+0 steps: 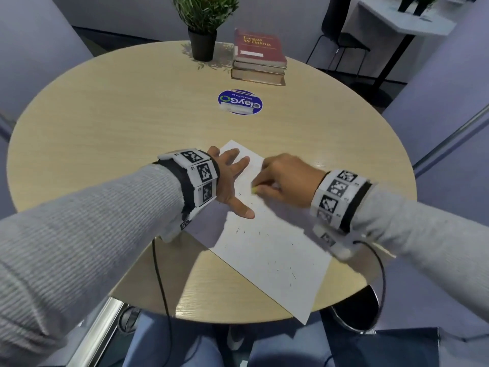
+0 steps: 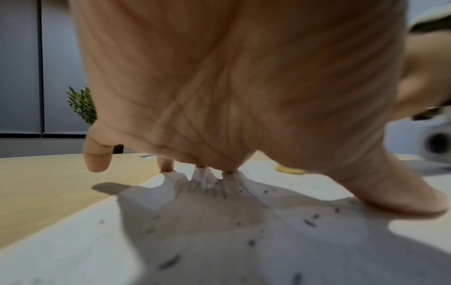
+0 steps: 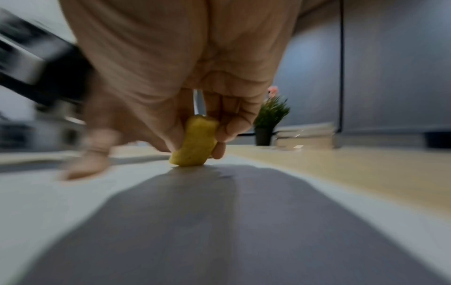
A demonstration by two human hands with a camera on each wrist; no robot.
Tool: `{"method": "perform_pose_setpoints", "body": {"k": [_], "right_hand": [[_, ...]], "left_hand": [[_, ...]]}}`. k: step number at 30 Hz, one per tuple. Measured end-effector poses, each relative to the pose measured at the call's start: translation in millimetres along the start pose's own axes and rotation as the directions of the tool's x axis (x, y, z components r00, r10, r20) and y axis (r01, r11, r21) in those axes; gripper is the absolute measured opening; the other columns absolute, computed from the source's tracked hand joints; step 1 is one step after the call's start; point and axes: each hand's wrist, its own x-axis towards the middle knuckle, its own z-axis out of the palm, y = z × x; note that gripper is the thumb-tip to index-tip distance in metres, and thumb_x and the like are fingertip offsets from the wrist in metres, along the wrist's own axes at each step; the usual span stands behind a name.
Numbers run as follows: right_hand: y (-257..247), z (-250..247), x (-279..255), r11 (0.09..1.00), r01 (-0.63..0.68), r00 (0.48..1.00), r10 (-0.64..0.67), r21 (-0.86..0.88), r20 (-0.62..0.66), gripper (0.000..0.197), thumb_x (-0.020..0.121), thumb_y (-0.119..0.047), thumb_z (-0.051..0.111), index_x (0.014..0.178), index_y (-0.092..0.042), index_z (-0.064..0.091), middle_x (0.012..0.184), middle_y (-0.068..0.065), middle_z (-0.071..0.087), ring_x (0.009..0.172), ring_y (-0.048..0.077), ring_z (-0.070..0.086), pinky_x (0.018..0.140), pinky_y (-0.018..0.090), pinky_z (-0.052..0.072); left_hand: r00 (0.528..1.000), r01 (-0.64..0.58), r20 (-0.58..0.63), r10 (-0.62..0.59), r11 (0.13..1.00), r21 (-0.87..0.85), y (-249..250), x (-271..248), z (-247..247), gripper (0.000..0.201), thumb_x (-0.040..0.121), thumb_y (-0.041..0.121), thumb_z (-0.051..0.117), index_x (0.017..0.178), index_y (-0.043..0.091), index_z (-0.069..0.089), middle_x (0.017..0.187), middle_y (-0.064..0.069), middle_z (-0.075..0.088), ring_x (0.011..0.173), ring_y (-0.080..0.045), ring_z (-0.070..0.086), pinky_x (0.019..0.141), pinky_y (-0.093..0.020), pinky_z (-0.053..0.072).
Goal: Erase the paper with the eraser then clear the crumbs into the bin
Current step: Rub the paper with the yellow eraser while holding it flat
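Note:
A white sheet of paper (image 1: 270, 247) lies slanted on the round wooden table (image 1: 105, 123), one corner hanging over the near edge. My left hand (image 1: 232, 178) presses flat on its upper left part, fingers spread. My right hand (image 1: 285, 178) pinches a small yellow eraser (image 1: 254, 190) (image 3: 195, 142) and holds its lower end against the paper (image 3: 171, 221). Dark eraser crumbs (image 1: 277, 266) (image 2: 310, 222) are scattered over the sheet, several close to my left thumb (image 2: 395, 192). The eraser (image 2: 289, 170) also shows beyond that thumb. The right wrist view is blurred by motion.
At the far side of the table stand a potted plant (image 1: 202, 25) and a stack of books (image 1: 259, 58), with a blue round sticker (image 1: 240, 102) in front of them. A dark round bin (image 1: 357, 311) sits below the table's near right edge. A black chair (image 1: 341, 41) stands behind.

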Motion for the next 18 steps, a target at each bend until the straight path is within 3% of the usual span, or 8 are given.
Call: {"method": "perform_pose_setpoints", "body": {"k": [3,5,7,9,12,14,16,18], "right_hand": [[34.0,-7.3,6.3,0.986,-0.169,0.981,0.168,-0.004,-0.1,0.02,0.088,-0.023,0.059,0.098,-0.017,0.075,0.09,0.007,0.07,0.085,0.026,0.062,0.069,0.027,0.041],[20.2,-1.6,3.8,0.995,-0.1,0.989,0.098,-0.011,-0.107,0.02,0.087,-0.022,0.058,0.094,-0.016,0.075,0.086,0.009,0.067,0.081,0.028,0.061,0.069,0.03,0.044],[-10.9,10.8,-4.3,0.999,0.034,0.999,-0.035,-0.014,-0.034,0.02,0.086,-0.025,0.056,0.092,-0.017,0.075,0.085,0.009,0.063,0.078,0.026,0.058,0.07,0.033,0.046],[-17.5,9.5,-5.9,0.998,0.066,0.998,-0.066,0.016,0.021,0.023,0.087,-0.027,0.055,0.093,-0.018,0.074,0.085,0.009,0.064,0.077,0.023,0.058,0.07,0.033,0.047],[22.0,-5.5,8.0,0.994,-0.106,0.992,0.106,-0.005,-0.063,0.02,0.088,-0.025,0.059,0.098,-0.017,0.075,0.088,0.007,0.071,0.077,0.018,0.058,0.069,0.027,0.04],[37.1,-8.9,13.6,0.984,-0.176,0.979,0.174,-0.012,-0.108,0.019,0.087,-0.023,0.06,0.096,-0.016,0.075,0.09,0.007,0.072,0.082,0.025,0.064,0.068,0.026,0.039],[15.3,-1.7,13.7,0.995,-0.098,0.991,0.097,-0.011,-0.087,0.022,0.084,-0.025,0.056,0.09,-0.017,0.076,0.083,0.007,0.07,0.079,0.027,0.063,0.068,0.03,0.045],[-19.6,7.2,7.7,0.999,0.036,0.999,-0.036,-0.014,0.019,0.022,0.083,-0.025,0.054,0.085,-0.018,0.075,0.078,0.006,0.066,0.074,0.024,0.059,0.067,0.032,0.047]], "left_hand": [[1.0,-0.004,0.008,0.004,1.0,-0.014,-1.0,1.0,-0.1,0.123,0.062,0.089,0.048,0.15,0.033,-0.017,0.159,0.005,-0.018,0.145,-0.031,-0.007,0.112,-0.054,0.013],[1.0,-0.003,0.004,0.003,1.0,-0.011,-1.4,2.1,0.5,0.123,0.061,0.089,0.048,0.15,0.033,-0.017,0.159,0.005,-0.018,0.145,-0.032,-0.006,0.112,-0.054,0.013],[1.0,-0.005,-0.007,0.005,1.0,-0.003,-0.8,3.4,1.8,0.123,0.061,0.089,0.048,0.15,0.033,-0.016,0.159,0.004,-0.017,0.144,-0.032,-0.004,0.111,-0.053,0.013],[1.0,-0.008,-0.011,0.008,1.0,-0.007,-0.8,3.6,2.5,0.123,0.061,0.089,0.048,0.15,0.033,-0.016,0.159,0.004,-0.017,0.144,-0.033,-0.004,0.112,-0.053,0.012],[1.0,-0.003,-0.003,0.003,1.0,-0.026,-1.6,3.8,2.0,0.122,0.062,0.088,0.049,0.15,0.033,-0.016,0.159,0.004,-0.018,0.145,-0.032,-0.008,0.112,-0.054,0.01],[1.0,-0.009,-0.003,0.009,1.0,-0.023,-1.7,3.5,1.7,0.122,0.062,0.088,0.049,0.15,0.033,-0.016,0.159,0.004,-0.017,0.145,-0.032,-0.008,0.113,-0.054,0.01],[1.0,-0.015,-0.016,0.015,1.0,-0.009,-1.6,3.8,2.4,0.122,0.063,0.087,0.049,0.15,0.032,-0.016,0.159,0.002,-0.016,0.145,-0.033,-0.005,0.112,-0.053,0.011],[0.998,-0.028,-0.047,0.029,0.999,0.016,-1.0,3.7,2.7,0.121,0.065,0.085,0.051,0.151,0.03,-0.014,0.16,0.0,-0.013,0.144,-0.034,0.0,0.112,-0.051,0.014]]}}
